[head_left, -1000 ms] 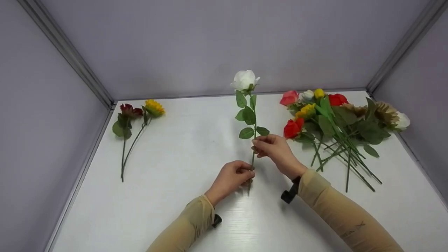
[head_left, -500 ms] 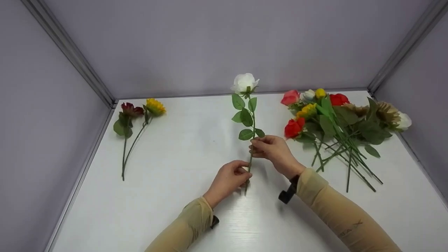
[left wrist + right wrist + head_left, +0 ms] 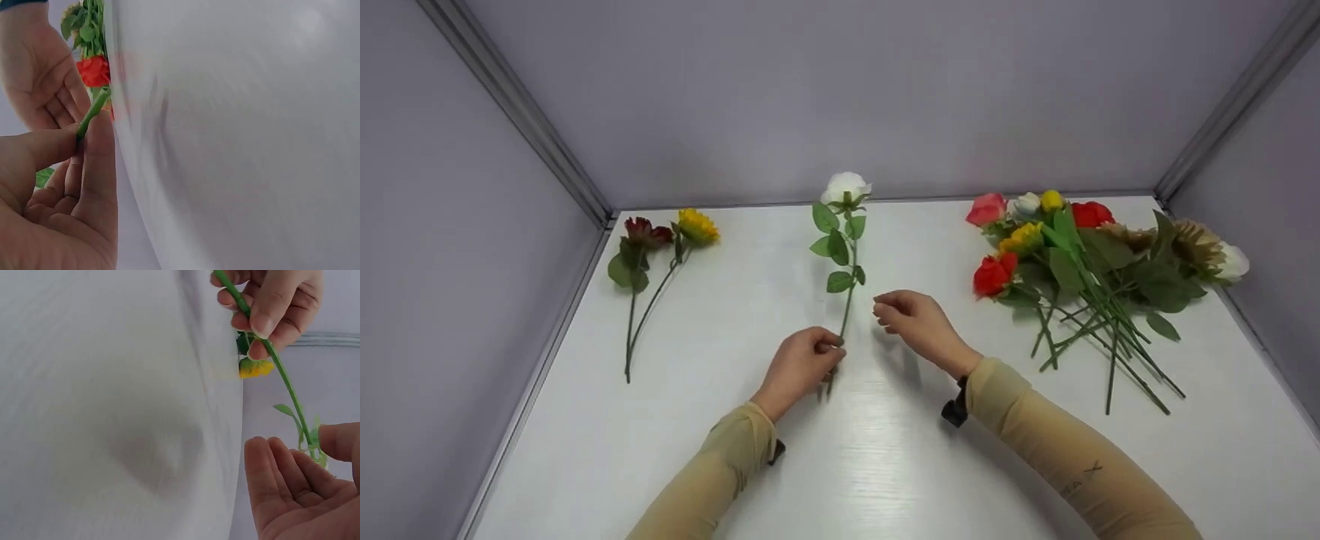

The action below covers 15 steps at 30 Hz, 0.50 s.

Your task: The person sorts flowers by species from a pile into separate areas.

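Note:
My left hand [image 3: 804, 364] pinches the lower stem of a white rose [image 3: 846, 187] and holds it upright above the white table [image 3: 885, 465]. The green stem [image 3: 93, 111] shows between thumb and forefinger in the left wrist view, and the same pinch on the stem [image 3: 281, 371] appears in the right wrist view. My right hand [image 3: 911, 319] hovers just right of the stem, fingers relaxed and loosely bent, holding nothing. In the right wrist view its fingers [image 3: 281, 472] lie open beside the stem without touching it.
A dark red flower [image 3: 643, 232] and a yellow sunflower [image 3: 695, 225] lie together at the far left. A pile of several flowers [image 3: 1080, 255] with long stems lies at the right. Grey walls enclose the table on three sides.
My right hand has let go of the stem and drawn slightly apart. My left hand has carried the white rose to the left, with its head lower in view.

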Each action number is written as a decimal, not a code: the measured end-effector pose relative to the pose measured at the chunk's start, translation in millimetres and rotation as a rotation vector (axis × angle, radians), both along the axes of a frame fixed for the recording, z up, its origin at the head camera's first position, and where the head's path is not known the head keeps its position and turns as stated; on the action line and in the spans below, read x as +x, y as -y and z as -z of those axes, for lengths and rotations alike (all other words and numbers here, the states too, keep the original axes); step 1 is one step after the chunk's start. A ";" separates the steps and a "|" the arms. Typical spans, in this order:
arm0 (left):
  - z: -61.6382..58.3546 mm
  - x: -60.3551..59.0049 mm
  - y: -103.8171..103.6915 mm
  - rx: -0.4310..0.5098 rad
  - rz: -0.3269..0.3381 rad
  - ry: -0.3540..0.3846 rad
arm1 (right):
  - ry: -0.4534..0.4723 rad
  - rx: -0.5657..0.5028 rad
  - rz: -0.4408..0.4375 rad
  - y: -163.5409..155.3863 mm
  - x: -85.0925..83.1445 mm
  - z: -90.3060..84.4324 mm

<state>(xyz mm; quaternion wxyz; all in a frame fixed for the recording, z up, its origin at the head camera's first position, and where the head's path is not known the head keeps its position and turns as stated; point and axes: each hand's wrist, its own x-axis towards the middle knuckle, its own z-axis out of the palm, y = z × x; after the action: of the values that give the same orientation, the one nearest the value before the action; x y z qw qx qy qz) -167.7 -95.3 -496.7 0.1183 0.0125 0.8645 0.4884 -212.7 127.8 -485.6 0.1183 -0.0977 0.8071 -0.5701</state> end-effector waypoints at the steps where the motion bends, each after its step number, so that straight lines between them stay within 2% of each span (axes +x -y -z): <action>1: -1.1 -3.6 9.2 -0.033 -0.018 0.007 | -0.059 0.085 -0.021 1.1 1.1 0.8; 5: -3.0 -17.0 46.4 -0.157 -0.087 0.026 | -0.311 0.421 -0.146 8.4 5.2 0.9; 8: -0.6 -24.2 69.2 -0.222 -0.106 0.022 | -0.435 0.607 -0.239 15.5 6.3 0.4; 11: 1.7 -28.8 82.2 -0.254 -0.114 0.032 | -0.501 0.696 -0.290 21.7 6.7 0.9; 15: 1.8 -31.2 88.1 -0.274 -0.128 0.046 | -0.523 0.718 -0.324 27.0 7.6 3.8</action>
<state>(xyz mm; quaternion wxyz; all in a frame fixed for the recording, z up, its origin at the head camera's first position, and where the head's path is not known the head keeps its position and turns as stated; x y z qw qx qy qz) -198.9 -183.4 -498.5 0.1074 -0.0703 0.9191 0.3725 -205.1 100.8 -489.4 0.0246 -0.3156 0.9303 -0.1853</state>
